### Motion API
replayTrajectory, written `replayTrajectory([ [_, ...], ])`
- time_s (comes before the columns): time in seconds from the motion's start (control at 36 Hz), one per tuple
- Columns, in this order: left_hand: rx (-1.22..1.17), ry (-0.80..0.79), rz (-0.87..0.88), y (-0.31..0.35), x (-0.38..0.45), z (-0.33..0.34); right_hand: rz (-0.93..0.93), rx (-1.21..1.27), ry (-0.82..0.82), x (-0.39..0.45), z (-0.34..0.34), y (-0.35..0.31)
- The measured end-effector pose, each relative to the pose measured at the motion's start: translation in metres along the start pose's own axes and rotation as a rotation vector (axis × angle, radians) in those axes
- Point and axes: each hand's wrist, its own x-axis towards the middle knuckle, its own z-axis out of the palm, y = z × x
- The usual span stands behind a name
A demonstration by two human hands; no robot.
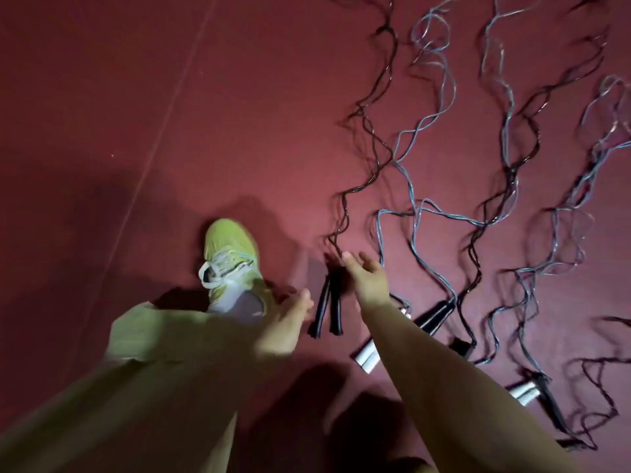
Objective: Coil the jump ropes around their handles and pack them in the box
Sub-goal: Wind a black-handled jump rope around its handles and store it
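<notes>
Both hands, left hand [288, 322] and right hand [367, 279], are reaching empty, fingers loosely spread, toward the black handles [327, 307], every rope [420, 172] lying uncoiled on the floor [170, 131].

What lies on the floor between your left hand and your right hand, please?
The pair of black handles lies between the left hand and right hand, in the head view.

Wavy jump ropes [409, 186] lie uncoiled beside black handles [327, 310].

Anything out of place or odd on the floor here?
No damage shows. The ropes lie uncoiled in wavy strands that cross over one another across the red floor, and no box is in view. Both hands, left and right, reach toward the black handles.
</notes>
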Motion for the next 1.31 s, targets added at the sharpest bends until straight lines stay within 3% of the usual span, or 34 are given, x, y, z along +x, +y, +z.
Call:
replayTrajectory([
  [0.14,0.054,0.030,0.070,-0.010,0.001,0.001,0.025,-0.175,-0.065,0.031,-0.003,0.024],
  [0.31,-0.018,0.038,0.211,0.017,-0.028,-0.005,-0.113,-0.314,-0.156,-0.051,-0.021,-0.018],
  [0.44,-0.114,0.033,0.167,0.040,-0.048,-0.007,-0.069,-0.105,-0.196,-0.121,-0.040,-0.053],
  [0.61,-0.172,-0.091,0.278,0.044,-0.100,-0.009,-0.139,0.245,-0.314,-0.218,-0.073,-0.097],
  [0.67,-0.139,-0.199,0.242,0.058,-0.123,-0.009,-0.215,0.267,-0.370,-0.252,-0.083,-0.110],
  [0.72,-0.086,-0.286,0.324,0.057,-0.137,-0.018,-0.310,0.260,-0.429,-0.282,-0.090,-0.121],
  [0.78,-0.010,-0.310,0.404,0.060,-0.144,-0.016,-0.404,0.238,-0.460,-0.307,-0.095,-0.129],
  [0.94,0.245,-0.328,0.526,0.104,-0.286,0.006,-0.430,0.312,-0.486,-0.358,-0.110,-0.138],
  [1.06,0.402,-0.380,0.491,0.113,-0.308,0.000,-0.461,0.183,-0.348,-0.366,-0.121,-0.136],
  [1.17,0.324,-0.515,0.428,0.122,-0.316,-0.004,-0.618,-0.132,-0.201,-0.349,-0.130,-0.130],
  [1.22,0.276,-0.565,0.376,0.129,-0.314,-0.007,-0.697,-0.273,-0.264,-0.344,-0.127,-0.133],
  [1.31,0.201,-0.670,0.330,0.140,-0.311,-0.011,-0.671,-0.369,-0.411,-0.339,-0.121,-0.142],
])
